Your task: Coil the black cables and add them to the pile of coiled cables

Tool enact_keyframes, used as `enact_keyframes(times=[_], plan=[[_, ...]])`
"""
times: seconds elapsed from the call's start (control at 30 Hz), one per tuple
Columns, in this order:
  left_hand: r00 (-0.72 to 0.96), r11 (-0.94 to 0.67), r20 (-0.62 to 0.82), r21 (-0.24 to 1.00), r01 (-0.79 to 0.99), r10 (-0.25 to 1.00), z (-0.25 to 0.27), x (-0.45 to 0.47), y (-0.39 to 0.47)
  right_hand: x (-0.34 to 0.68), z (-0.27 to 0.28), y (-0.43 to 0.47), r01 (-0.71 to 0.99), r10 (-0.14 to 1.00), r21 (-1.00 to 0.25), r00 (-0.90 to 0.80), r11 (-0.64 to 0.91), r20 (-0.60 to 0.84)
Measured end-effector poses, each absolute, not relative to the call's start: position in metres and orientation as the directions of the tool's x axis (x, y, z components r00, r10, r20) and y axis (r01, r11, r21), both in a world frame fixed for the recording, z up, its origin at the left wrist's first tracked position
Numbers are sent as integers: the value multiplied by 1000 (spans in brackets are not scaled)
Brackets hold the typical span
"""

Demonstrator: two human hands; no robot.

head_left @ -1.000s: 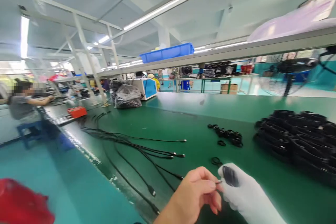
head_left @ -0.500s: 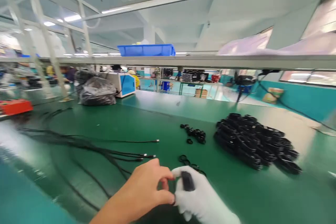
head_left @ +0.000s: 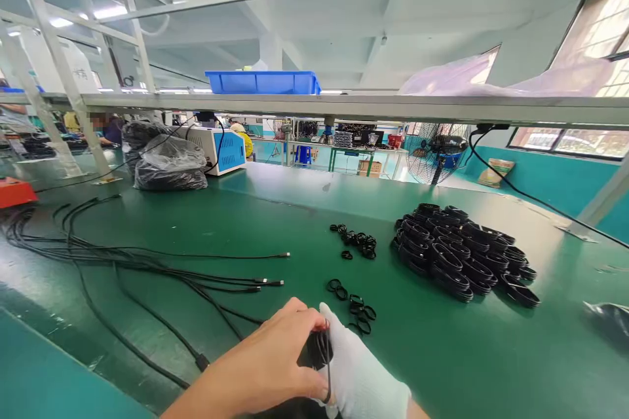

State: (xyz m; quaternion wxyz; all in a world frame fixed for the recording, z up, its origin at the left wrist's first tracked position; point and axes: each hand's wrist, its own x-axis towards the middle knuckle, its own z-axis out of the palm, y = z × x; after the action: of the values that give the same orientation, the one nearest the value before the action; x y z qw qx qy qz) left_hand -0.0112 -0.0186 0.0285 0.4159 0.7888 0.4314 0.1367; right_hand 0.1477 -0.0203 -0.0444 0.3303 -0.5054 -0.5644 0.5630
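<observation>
My left hand (head_left: pixel 275 360), bare, curves its thumb and index finger around a small coiled black cable (head_left: pixel 318 348). A thin black band (head_left: pixel 328 366) runs stretched between those two fingertips, in front of the coil. In a white glove, my right hand (head_left: pixel 361 366) grips the coil from the other side; its fingers are partly hidden. Just beyond the hands lie several loose black rings (head_left: pixel 356 304). A second small heap of black rings (head_left: pixel 361 242) sits farther back. Long black cables (head_left: pixel 162 268) stretch across the left of the table, connector ends near my left hand.
On the right stands a big pile of coiled black cables (head_left: pixel 457 249). A plastic-wrapped bundle (head_left: pixel 170 163) and a blue-and-white machine (head_left: pixel 223 150) stand at the back left. Overhead runs a shelf (head_left: pixel 363 105) with a blue tray (head_left: pixel 263 83). A fan (head_left: pixel 437 150) is behind the green table (head_left: pixel 442 353).
The view has turned slightly right. The coil now shows between both hands, and the thin black band is stretched across my left fingertips. My right hand has rotated, its index finger extended.
</observation>
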Motion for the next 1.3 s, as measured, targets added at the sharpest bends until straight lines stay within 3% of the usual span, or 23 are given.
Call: enact_keyframes(times=[0.17, 0.27, 0.33, 0.47, 0.7, 0.77, 0.87, 0.97, 1.03, 1.07, 1.23, 1.3], plan=[[576, -343, -181, 649, 679, 797, 31, -7, -3, 146, -27, -29, 221, 967, -975, -242, -27, -82], [670, -281, -310, 732, 621, 674, 36, -16, 15, 144, -14, -29, 201, 955, -963, -201, -179, -220], [689, -191, -325, 806, 560, 648, 37, -23, 21, 145, -6, -26, 149, 903, -942, -270, -302, -333], [578, -96, -253, 858, 504, 776, 31, -27, 14, 152, -1, -24, -139, 808, -892, -500, -430, -312], [459, -157, -88, 868, 470, 884, 24, -16, -2, 157, 3, -29, -319, 832, -847, -508, -425, -226], [452, -194, -75, 832, 519, 889, 27, -15, -4, 158, 3, -27, -332, 827, -847, -525, -416, -201], [421, -264, -38, 728, 633, 906, 29, -11, -16, 155, -2, -22, -226, 860, -886, -423, -404, -285], [470, -455, 103, 497, 739, 877, 23, -4, -35, 155, -6, -19, -78, 919, -941, -256, -328, -299], [532, -556, 171, 350, 754, 829, 16, 0, -44, 156, -3, -21, 7, 925, -966, -286, -258, -249], [540, -562, 168, 335, 756, 825, 14, 1, -45, 158, -1, -23, 19, 917, -973, -331, -229, -222], [471, -335, -66, 618, 712, 880, 18, -5, -27, 160, 3, -35, -268, 920, -949, -389, -165, -50], [454, -236, -90, 756, 611, 886, 28, -8, -21, 162, -4, -34, -399, 876, -888, -483, -230, -10]])
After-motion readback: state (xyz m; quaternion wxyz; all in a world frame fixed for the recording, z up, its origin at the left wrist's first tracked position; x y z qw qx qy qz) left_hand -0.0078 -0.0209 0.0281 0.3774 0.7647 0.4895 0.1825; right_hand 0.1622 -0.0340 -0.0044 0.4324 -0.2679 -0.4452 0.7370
